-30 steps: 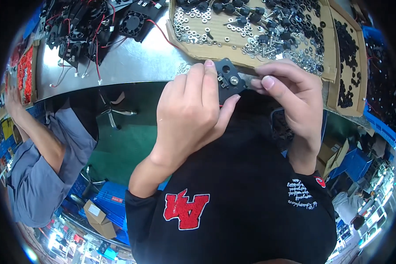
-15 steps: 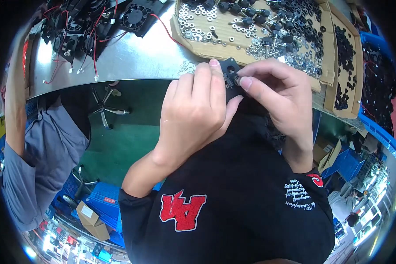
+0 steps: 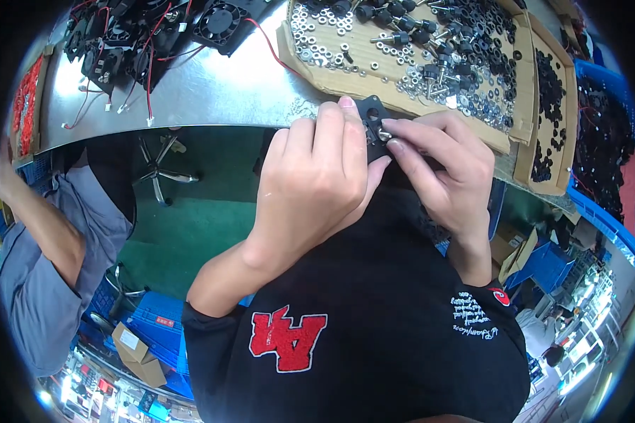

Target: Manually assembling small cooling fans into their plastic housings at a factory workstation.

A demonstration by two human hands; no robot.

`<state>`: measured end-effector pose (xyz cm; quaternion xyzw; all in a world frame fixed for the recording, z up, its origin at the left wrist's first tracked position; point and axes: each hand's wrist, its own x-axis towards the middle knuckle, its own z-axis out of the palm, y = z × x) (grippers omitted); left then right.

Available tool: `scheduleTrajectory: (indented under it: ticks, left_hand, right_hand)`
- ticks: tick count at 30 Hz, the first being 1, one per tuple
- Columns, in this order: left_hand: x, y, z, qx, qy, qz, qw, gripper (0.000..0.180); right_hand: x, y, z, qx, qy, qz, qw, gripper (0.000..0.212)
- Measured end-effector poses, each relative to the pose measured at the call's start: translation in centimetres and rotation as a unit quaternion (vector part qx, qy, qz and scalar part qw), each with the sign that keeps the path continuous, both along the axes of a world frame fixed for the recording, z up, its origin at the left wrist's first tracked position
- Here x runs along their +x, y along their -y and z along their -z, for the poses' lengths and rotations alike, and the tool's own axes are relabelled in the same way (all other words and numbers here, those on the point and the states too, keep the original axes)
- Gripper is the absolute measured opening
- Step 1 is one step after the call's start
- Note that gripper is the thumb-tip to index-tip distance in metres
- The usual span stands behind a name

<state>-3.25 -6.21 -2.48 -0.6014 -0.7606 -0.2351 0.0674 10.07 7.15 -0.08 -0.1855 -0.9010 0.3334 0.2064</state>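
My left hand (image 3: 314,169) is closed around a small black plate (image 3: 371,107) with round holes, holding it up at the table's front edge. Its fingers and thumb hide much of the plate. On the right side of the plate a small silver metal post (image 3: 384,135) sticks out. The thumb and forefinger of my right hand (image 3: 448,169) pinch around this post from the right. Just beyond both hands lies a cardboard tray (image 3: 331,83) with loose nuts, washers and black knobs with metal studs (image 3: 395,38).
Black fans (image 3: 220,27) with red wires lie at the table's far left, near a tray of red pieces (image 3: 27,106). A second cardboard tray (image 3: 559,159) holds small black parts, beside a blue crate (image 3: 607,211). A co-worker in grey (image 3: 56,282) is at the left.
My right thumb and forefinger have parted slightly, so the silver post shows more. The co-worker's arm has drawn down from the table's left end, uncovering the red pieces.
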Motion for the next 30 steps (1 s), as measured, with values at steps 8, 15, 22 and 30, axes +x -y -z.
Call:
scheduleTrajectory:
  ticks: [8,15,22,30]
  left_hand:
    - [0.0,0.1,-1.1,-0.048,0.028,0.008,0.998,0.061]
    - [0.0,0.1,-1.3,-0.064,0.027,0.006,0.998,0.061]
    - [0.1,0.1,-1.2,-0.059,0.02,0.003,0.998,0.062]
    - [0.1,0.1,-1.0,-0.068,0.007,-0.001,0.998,0.063]
  right_hand:
    - [-0.5,-0.3,-0.3,-0.014,-0.002,-0.012,1.0,0.024]
    - [-1.9,-1.8,-2.3,-0.007,0.096,-0.098,0.99,0.015]
    - [-2.2,-1.6,-2.7,-0.027,0.11,-0.093,0.989,0.015]
    - [-2.3,-1.6,-2.7,-0.034,0.127,-0.093,0.987,0.014]
